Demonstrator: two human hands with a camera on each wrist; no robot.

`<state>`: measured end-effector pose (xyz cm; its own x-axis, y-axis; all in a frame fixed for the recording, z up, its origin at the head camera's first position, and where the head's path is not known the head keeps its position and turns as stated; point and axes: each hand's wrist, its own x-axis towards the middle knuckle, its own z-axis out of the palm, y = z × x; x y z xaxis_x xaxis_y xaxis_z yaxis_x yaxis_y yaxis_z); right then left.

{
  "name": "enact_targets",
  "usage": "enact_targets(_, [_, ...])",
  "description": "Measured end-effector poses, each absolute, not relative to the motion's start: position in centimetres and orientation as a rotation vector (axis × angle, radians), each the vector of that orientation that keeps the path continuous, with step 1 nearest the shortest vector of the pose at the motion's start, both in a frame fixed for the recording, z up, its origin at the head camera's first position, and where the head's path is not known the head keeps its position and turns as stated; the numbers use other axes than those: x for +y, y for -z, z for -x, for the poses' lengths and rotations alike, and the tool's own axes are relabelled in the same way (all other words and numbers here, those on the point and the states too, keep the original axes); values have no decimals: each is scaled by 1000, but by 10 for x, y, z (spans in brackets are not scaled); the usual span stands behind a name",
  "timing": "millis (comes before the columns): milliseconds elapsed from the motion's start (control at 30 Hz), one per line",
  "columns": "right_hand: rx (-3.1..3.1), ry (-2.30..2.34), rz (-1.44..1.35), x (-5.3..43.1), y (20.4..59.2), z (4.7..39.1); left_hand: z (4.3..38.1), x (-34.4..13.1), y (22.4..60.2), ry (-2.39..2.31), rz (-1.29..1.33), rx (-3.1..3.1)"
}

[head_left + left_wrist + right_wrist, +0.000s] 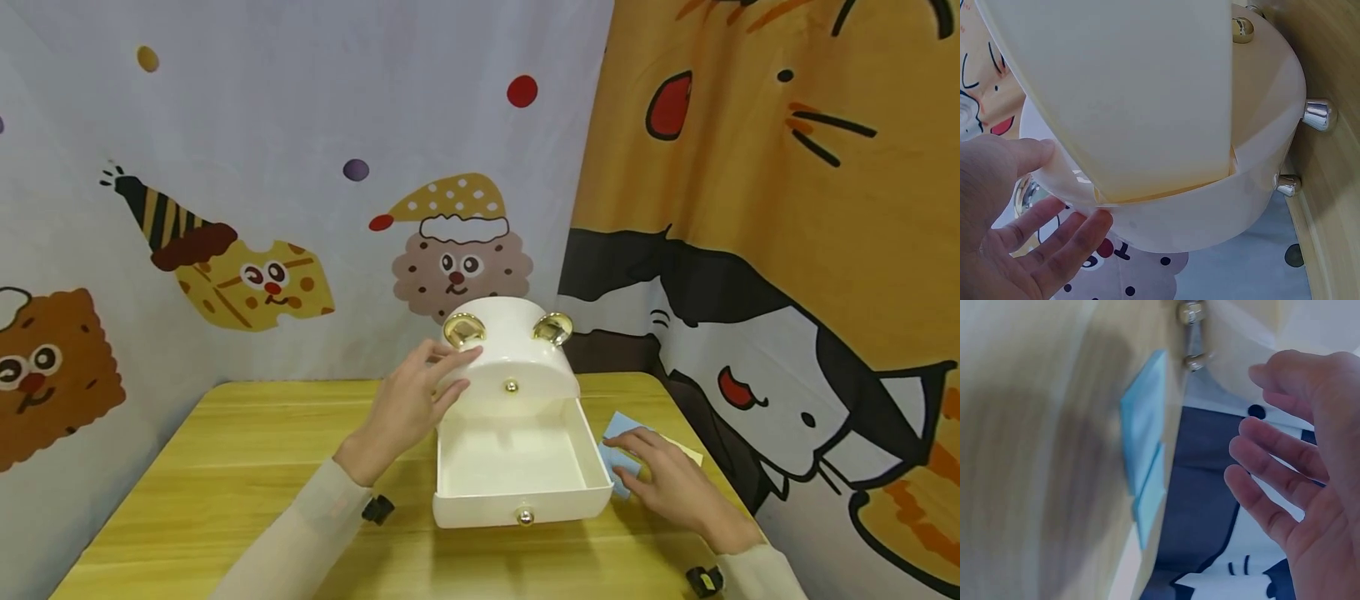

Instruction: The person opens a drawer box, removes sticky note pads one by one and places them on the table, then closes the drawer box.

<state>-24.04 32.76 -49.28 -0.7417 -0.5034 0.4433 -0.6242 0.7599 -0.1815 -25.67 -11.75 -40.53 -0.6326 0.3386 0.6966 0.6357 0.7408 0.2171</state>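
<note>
A white drawer box (517, 354) with gold ear shapes on its rounded top stands on the table. Its lower drawer (487, 510) is pulled out toward me, with nothing inside. My left hand (408, 400) touches the upper left of the box's body, fingers spread; in the left wrist view its fingertips (1102, 219) are right at the edge beside the drawer opening. To the right of the box my right hand (663, 475) reaches over light blue flat squares (618, 450) that look like sticky note pads. The right wrist view shows its fingers apart from the blue squares (1144, 422), holding nothing.
A pale yellow flat piece (688, 450) lies past the blue squares, partly behind my right hand. The upper drawer's gold knob (512, 386) sits above the opening. Cartoon-printed curtains (300, 108) hang behind and to the right of the wooden table (285, 450).
</note>
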Motion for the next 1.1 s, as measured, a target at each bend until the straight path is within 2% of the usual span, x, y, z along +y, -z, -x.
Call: enact_targets(1100, [-2217,-607,-984,296,434,207,256,-115,406,599,722,-2284])
